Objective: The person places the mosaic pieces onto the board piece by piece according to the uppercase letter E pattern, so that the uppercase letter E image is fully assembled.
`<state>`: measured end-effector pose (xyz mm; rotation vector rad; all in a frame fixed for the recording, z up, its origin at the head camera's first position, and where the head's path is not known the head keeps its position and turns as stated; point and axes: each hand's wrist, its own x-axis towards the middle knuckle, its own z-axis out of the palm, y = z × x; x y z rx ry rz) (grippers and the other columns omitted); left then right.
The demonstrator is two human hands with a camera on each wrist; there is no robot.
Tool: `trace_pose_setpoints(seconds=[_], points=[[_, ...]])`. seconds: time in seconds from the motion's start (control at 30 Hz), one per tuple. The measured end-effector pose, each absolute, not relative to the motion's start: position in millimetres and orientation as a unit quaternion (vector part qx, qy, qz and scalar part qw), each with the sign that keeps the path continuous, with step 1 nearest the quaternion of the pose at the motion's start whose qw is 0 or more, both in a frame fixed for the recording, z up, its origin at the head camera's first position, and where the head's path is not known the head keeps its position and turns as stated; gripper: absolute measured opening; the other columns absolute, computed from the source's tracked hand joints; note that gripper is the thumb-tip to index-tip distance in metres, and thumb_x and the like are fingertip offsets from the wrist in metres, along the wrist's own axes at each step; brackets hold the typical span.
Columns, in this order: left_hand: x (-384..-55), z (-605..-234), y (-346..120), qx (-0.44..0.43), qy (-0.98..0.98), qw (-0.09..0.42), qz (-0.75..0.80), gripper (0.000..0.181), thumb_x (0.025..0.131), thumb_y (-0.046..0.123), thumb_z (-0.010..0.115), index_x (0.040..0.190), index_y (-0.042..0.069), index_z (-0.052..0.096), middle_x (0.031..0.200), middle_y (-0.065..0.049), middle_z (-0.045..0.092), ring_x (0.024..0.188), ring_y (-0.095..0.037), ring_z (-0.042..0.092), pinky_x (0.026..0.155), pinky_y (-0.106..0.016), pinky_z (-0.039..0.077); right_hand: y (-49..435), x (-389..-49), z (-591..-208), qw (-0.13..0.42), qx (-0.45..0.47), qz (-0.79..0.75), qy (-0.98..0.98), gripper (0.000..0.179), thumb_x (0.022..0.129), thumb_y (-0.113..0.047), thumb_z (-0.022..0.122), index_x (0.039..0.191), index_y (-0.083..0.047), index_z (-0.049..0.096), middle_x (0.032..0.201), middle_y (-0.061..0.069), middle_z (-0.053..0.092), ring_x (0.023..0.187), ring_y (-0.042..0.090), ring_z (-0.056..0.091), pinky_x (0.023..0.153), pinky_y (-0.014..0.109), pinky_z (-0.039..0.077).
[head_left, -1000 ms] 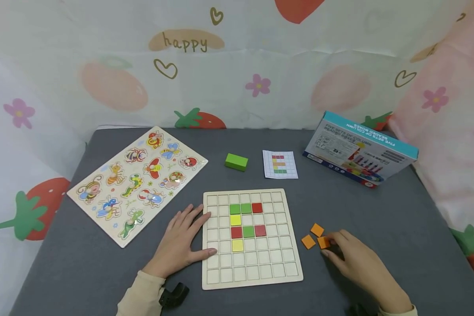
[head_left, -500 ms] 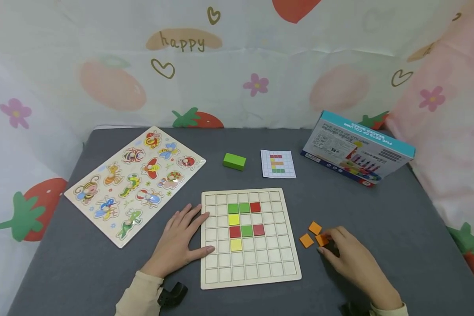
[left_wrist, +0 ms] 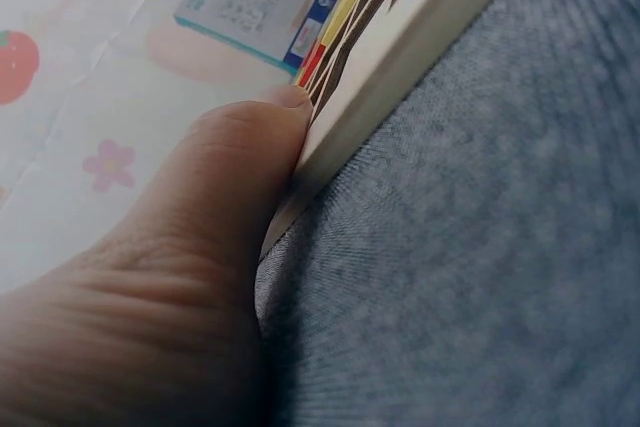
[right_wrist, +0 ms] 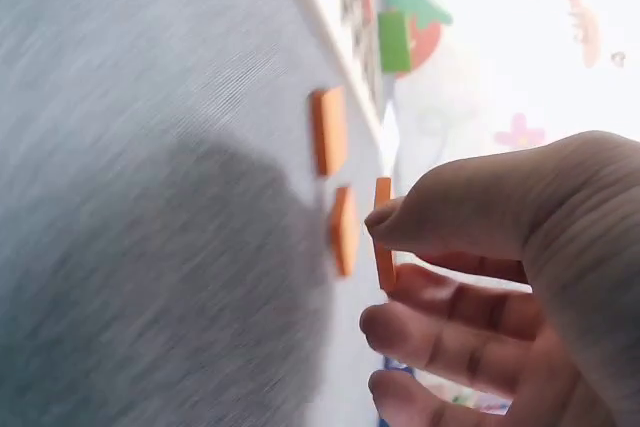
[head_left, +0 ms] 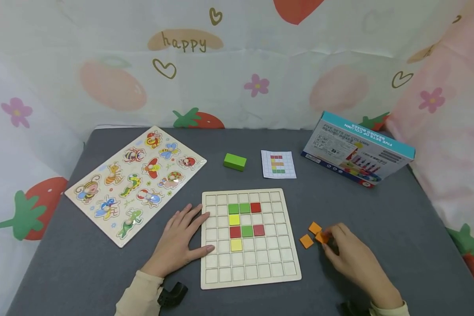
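In the head view my left hand (head_left: 177, 243) lies spread at the left edge of a wooden grid board (head_left: 262, 273). Its thumb (left_wrist: 235, 162) touches the board's side in the left wrist view. Green, red and yellow square tiles fill some of the board's cells, including a green tile (head_left: 246, 231). To the right of the board, my right hand (head_left: 357, 259) pinches an orange square tile (right_wrist: 385, 269), which stands on edge in the right wrist view, just off the table. Two more orange tiles, one nearer (head_left: 306, 241) and one farther (head_left: 314, 228), lie close by.
Beyond the board are a green block (head_left: 235, 162) and a paper pattern card (head_left: 279, 164). A cardboard box (head_left: 359, 149) stands at the back right. An insect puzzle board (head_left: 138, 184) lies to the left. A printed cloth hangs behind the table.
My right hand has raised the pinched orange tile slightly from the table and tilted it. My left hand has stayed on the board; the head view has shifted a little.
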<state>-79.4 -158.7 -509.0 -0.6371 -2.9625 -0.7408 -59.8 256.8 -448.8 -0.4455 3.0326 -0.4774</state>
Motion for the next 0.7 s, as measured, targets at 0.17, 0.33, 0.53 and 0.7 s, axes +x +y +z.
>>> trace_pose_setpoints(seconds=[0.17, 0.33, 0.53, 0.7], points=[[-79.4, -509.3, -159.0, -0.202, -0.95, 0.009, -0.239, 0.082, 0.081, 0.067, 0.061, 0.148, 0.025, 0.038, 0.157, -0.002, 0.026, 0.147, -0.027, 0.015, 0.118, -0.052, 0.012, 240.3, -60.5, -442.2, -0.021, -0.233, -0.172, 0.957, 0.027, 0.079, -0.007, 0.077, 0.099, -0.011, 0.06, 0.102, 0.001, 0.056, 0.077, 0.007, 0.055, 0.059, 0.021, 0.05], [-79.6, -508.8, -159.5, -0.203, -0.95, 0.01, -0.239, 0.083, 0.081, 0.068, 0.06, 0.148, 0.025, 0.038, 0.157, -0.003, 0.027, 0.147, -0.028, 0.016, 0.118, -0.053, 0.012, 212.8, -65.0, -437.1, -0.02, -0.304, -0.172, 0.937, 0.028, 0.079, -0.007, 0.076, 0.101, -0.012, 0.06, 0.104, -0.002, 0.057, 0.08, 0.006, 0.056, 0.064, 0.02, 0.053], [-80.0, -508.2, -159.7, -0.203, -0.95, 0.012, -0.238, 0.082, 0.081, 0.067, 0.061, 0.148, 0.025, 0.039, 0.156, -0.003, 0.028, 0.147, -0.028, 0.016, 0.118, -0.053, 0.012, 178.9, -72.2, -433.3, 0.012, -0.363, -0.141, 0.921, 0.026, 0.083, -0.014, 0.075, 0.105, -0.012, 0.061, 0.105, -0.002, 0.059, 0.084, 0.007, 0.056, 0.072, 0.023, 0.055], [-79.6, -508.2, -159.4, -0.201, -0.95, 0.006, -0.239, 0.082, 0.081, 0.068, 0.06, 0.148, 0.025, 0.038, 0.157, -0.002, 0.027, 0.147, -0.028, 0.016, 0.118, -0.052, 0.012, 155.4, -72.2, -435.0, -0.002, -0.42, -0.113, 0.9, 0.023, 0.085, -0.02, 0.073, 0.105, -0.015, 0.062, 0.102, -0.004, 0.059, 0.085, 0.008, 0.057, 0.073, 0.024, 0.055]])
